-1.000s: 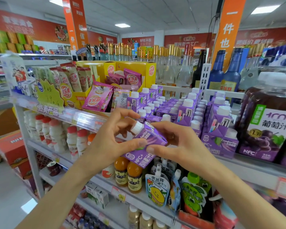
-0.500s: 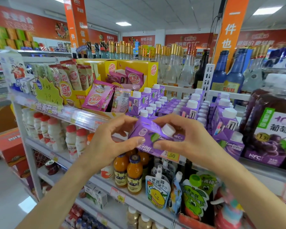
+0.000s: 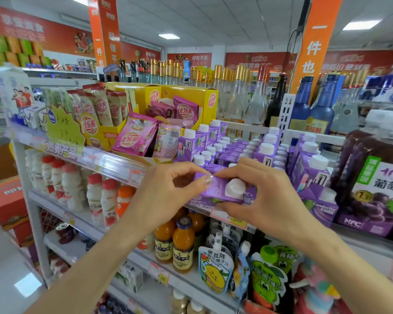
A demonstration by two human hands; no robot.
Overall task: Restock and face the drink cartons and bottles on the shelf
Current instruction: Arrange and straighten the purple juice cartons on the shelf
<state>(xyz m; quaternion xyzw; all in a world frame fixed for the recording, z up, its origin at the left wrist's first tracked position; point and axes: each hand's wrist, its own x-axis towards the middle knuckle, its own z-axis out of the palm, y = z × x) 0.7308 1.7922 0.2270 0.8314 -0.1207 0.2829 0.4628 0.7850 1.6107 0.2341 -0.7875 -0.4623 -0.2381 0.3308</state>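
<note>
A small purple drink carton (image 3: 220, 189) with a white cap lies between my two hands at the front edge of the top shelf (image 3: 114, 164). My left hand (image 3: 166, 196) pinches its left end with thumb and fingertips. My right hand (image 3: 266, 200) holds its right end, fingers curled over the top. Behind it stand rows of matching purple cartons (image 3: 266, 150) with white caps, several deep. Large grape juice bottles (image 3: 377, 184) stand at the right.
Pink and yellow milk-tea packets (image 3: 134, 134) fill the shelf to the left of the cartons. Glass liquor bottles (image 3: 236, 94) stand behind. Below are white yoghurt bottles (image 3: 93, 196), orange juice bottles (image 3: 182, 243) and drink pouches (image 3: 216, 268). A red box (image 3: 5, 200) sits at lower left.
The carton has turned between my hands, its cap swinging from the left to face me, and it has moved up and in to the shelf's front edge.
</note>
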